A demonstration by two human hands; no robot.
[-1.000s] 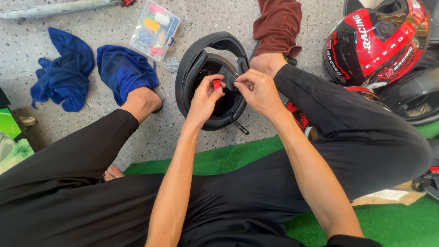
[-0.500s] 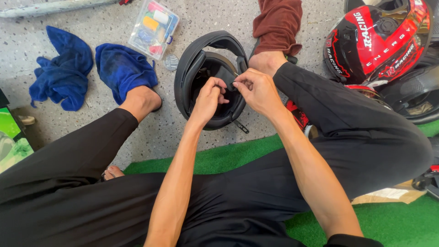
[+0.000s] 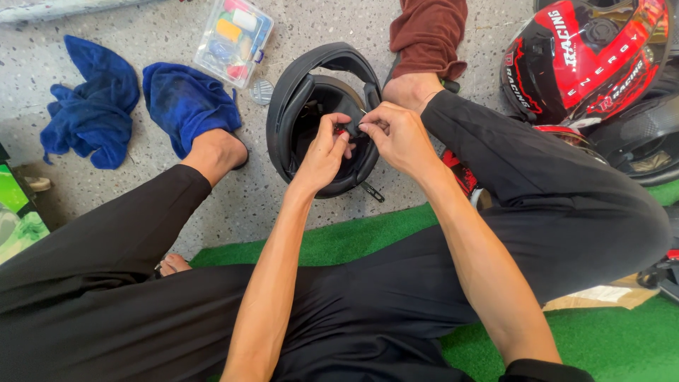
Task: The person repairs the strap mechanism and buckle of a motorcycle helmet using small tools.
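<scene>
A black helmet (image 3: 293, 113) lies upside down on the speckled floor between my feet, its opening facing up. My left hand (image 3: 324, 150) reaches into the opening and pinches a small red part (image 3: 342, 131) at the inner lining. My right hand (image 3: 399, 134) is closed next to it, fingertips meeting the left hand's, holding what looks like a thin dark tool or strap end; I cannot tell which. A strap buckle (image 3: 373, 191) hangs out at the helmet's near rim.
Two blue cloths (image 3: 92, 110) (image 3: 185, 102) lie at the left, with a clear plastic box of coloured small parts (image 3: 233, 39) behind them. A red and black helmet (image 3: 583, 56) stands at the right. Another person's leg in a dark red trouser (image 3: 428, 32) is beyond. Green turf (image 3: 339, 240) lies under me.
My left hand has pushed a little deeper into the helmet opening and my right hand has closed up against it. The helmet has stayed in place.
</scene>
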